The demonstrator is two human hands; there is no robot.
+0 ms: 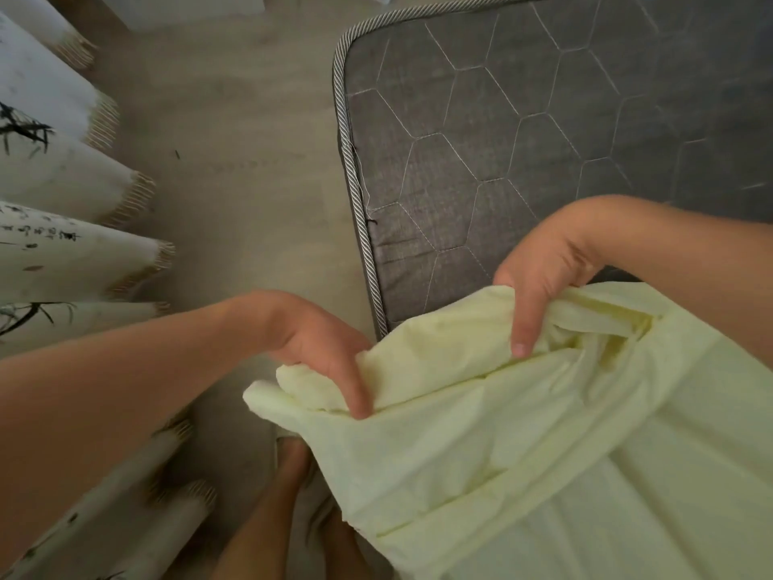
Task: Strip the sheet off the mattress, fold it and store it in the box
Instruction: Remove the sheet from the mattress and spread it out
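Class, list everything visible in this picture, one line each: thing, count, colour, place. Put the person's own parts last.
sheet: one, pale yellow-green, bunched lower right, over the mattress's near end.
mattress: one, dark grey, hexagon quilting, striped piping, upper right.
curtain: one, white with ink-style print and fringed hem, folds along left.
floor: grey-brown boards, centre and upper left.
foot: at least one, bottom centre, partly behind sheet.
left grip: person's left hand, lower centre, pinching sheet edge.
right grip: person's right hand, right of centre, clutching bunched sheet.
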